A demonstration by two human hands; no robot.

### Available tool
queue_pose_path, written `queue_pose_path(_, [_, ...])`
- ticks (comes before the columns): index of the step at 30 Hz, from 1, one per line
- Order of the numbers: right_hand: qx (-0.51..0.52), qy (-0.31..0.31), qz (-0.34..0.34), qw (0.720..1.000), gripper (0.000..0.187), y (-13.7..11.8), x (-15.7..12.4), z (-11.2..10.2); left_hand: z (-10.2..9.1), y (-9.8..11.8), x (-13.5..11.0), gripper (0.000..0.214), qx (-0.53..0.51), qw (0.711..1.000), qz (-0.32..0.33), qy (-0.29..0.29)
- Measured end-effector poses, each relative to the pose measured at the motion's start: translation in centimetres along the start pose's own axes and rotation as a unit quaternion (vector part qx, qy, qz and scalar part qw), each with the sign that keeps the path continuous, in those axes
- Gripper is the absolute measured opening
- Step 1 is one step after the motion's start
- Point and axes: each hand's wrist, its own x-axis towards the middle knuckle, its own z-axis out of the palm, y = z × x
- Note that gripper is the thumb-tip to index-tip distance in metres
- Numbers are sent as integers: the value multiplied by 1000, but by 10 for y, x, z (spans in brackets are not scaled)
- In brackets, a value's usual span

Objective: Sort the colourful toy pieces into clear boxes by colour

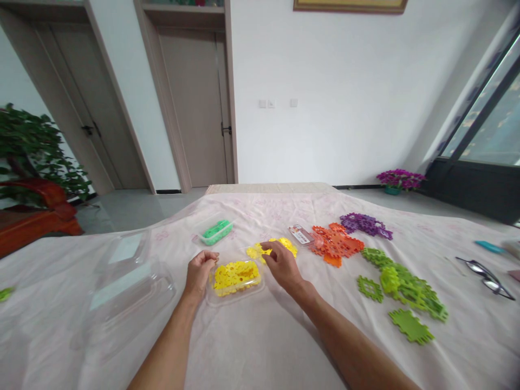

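A clear plastic box point(235, 299) stands before me, filled with yellow flower-shaped toy pieces point(233, 276). At its back left corner, my left hand point(199, 271) is closed, with thumb and fingers pinched on the rim. Just beyond the box's right side, my right hand point(283, 268) hovers over or touches a loose pile of yellow pieces point(289, 246). Its thumb and index finger are apart, and I see nothing between them. The hand partly covers that pile.
Behind stands a clear box with green pieces point(218, 232). To the right lie a labelled clear lid point(301, 235), orange pieces point(337, 242), purple pieces point(365, 223), lime-green pieces point(410, 287) and glasses point(485, 276). Large transparent containers point(125, 292) stand at left on the tablecloth point(252, 346).
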Motion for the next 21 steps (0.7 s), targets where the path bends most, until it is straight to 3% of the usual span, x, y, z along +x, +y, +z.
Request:
queue_pose_path(4, [-80, 7, 9, 997, 25, 21, 6, -9, 0, 0, 1, 10, -7, 1000, 5, 26])
queue_pose_path(10, [-212, -131, -16, 968, 32, 27, 26, -9, -2, -5, 8, 11, -8, 997, 18, 72])
queue_pose_path(15, [-258, -206, -16, 944, 32, 34, 46, 1, -1, -3, 8, 11, -1, 997, 23, 72])
queue_pose_path(21, [-258, -192, -19, 947, 24, 34, 47, 3, 0, -1, 9, 10, 3, 998, 22, 66])
